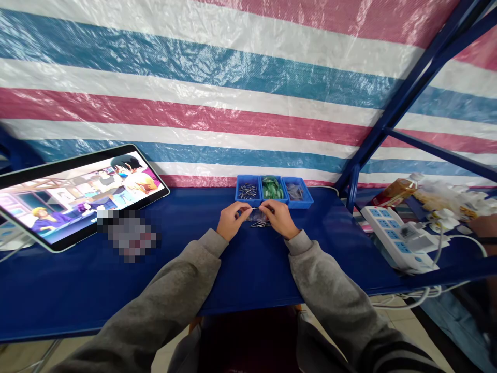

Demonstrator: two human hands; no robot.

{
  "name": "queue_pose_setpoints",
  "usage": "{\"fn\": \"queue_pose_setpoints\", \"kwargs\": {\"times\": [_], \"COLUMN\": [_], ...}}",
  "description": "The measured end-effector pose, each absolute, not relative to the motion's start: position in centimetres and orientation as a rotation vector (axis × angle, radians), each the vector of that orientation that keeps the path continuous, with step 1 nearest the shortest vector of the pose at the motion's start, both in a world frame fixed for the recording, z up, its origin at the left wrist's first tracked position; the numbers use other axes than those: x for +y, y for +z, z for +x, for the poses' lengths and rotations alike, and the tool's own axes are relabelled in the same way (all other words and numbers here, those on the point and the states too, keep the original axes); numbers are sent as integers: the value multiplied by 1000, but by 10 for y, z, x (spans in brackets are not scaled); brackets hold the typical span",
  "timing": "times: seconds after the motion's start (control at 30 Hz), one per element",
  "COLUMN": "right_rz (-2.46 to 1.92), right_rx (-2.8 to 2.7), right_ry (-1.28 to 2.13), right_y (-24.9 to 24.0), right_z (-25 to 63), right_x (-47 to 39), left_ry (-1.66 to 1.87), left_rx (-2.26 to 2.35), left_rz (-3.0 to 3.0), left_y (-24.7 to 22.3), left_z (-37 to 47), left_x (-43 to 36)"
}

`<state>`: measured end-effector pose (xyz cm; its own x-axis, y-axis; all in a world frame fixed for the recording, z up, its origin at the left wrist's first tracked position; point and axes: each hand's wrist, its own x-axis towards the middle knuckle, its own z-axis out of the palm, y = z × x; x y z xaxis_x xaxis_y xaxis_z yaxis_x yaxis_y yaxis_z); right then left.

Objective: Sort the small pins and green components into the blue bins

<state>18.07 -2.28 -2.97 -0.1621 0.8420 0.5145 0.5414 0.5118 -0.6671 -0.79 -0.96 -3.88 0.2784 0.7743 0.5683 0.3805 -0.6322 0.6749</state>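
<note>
no readable text, labels, brands, numbers or signs

Striped plastic sheeting point(233, 93) behind blue table point(248, 274).

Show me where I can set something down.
Dark-blue tabletop lies bare between the left grey sleeve and right grey sleeve, along the near edge before the white-edged tablet, and between right sleeve and white power strip. Crowded around the left hand and right hand: loose silvery pins, blue plastic bins behind.

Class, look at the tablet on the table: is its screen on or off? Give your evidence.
On: the tablet shows a bright, coloured cartoon scene with several characters.
</note>
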Motion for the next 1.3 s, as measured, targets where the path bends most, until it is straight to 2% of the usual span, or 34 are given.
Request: {"fn": "queue_pose_setpoints", "kwargs": {"times": [0.47,1.3], "right_rz": [-1065,-1034], "right_rx": [-1720,-1782], "right_ry": [614,547], "right_y": [-26,-34], "right_z": [174,174], "right_x": [-30,-27], "left_ry": [1259,1246], "left_rx": [979,1006], "left_rz": [1628,1493], "left_y": [-33,-31], "left_z": [-4,-5], "left_x": [-15,-12]}}
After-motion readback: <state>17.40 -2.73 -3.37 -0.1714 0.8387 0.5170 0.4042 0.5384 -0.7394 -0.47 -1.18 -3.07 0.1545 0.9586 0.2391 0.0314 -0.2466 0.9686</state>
